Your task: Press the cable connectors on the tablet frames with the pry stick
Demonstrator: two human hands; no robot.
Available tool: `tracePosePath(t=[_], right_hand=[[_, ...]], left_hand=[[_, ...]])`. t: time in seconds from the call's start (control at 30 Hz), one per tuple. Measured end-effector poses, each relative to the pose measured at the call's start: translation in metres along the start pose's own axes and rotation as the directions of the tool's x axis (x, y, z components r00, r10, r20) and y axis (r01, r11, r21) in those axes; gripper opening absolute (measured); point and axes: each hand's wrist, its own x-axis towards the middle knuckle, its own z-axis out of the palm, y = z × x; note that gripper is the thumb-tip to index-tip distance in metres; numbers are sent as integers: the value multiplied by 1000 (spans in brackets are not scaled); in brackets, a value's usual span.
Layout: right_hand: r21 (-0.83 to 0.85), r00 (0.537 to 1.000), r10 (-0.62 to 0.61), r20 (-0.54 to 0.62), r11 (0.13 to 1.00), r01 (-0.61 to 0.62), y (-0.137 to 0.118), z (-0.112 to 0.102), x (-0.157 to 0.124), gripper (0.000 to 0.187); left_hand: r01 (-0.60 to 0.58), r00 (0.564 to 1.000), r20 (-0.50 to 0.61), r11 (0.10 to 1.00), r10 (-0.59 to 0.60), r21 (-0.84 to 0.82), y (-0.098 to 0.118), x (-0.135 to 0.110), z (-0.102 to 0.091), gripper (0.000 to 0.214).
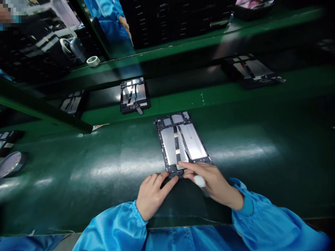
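An opened tablet (184,143) lies on the green bench, its silver battery cells, dark frame and a flex cable exposed. My left hand (153,193) grips its lower left corner, with fingers at the side and thumb along the bottom edge. My right hand (213,181) is over the lower right part, index finger pressing near the lower end of the cable. Held within that same hand is a tool with a rounded white end (200,181); its kind cannot be made out, as the fingers hide most of it.
Beyond a low step, more opened tablets (134,94) rest along a dark strip, another tablet (250,69) at the right. A green post (47,108) slants in from the left. A tape roll (93,61) sits on the ledge. A round lens-like object (10,164) is at far left. Someone in blue (110,24) stands opposite.
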Motion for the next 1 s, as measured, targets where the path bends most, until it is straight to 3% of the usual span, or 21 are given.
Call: tracePosePath(t=[0.2,0.43,0.8,1.0], right_hand=[[235,968,250,31,939,-251,-8,-8,-16,31],[188,982,187,2,965,-184,-10,0,-10,16],[171,942,323,-90,937,-305,1,-11,-22,16],[241,976,198,87,947,-213,-8,-5,-12,19]], left_hand=[[40,999,-5,996,-41,-76,2,-1,5,31],[48,998,-23,994,-50,-103,1,-2,5,30],[-15,998,-55,994,9,-104,-4,-4,0,32],[-32,997,-77,992,22,-121,-7,-6,-2,30]])
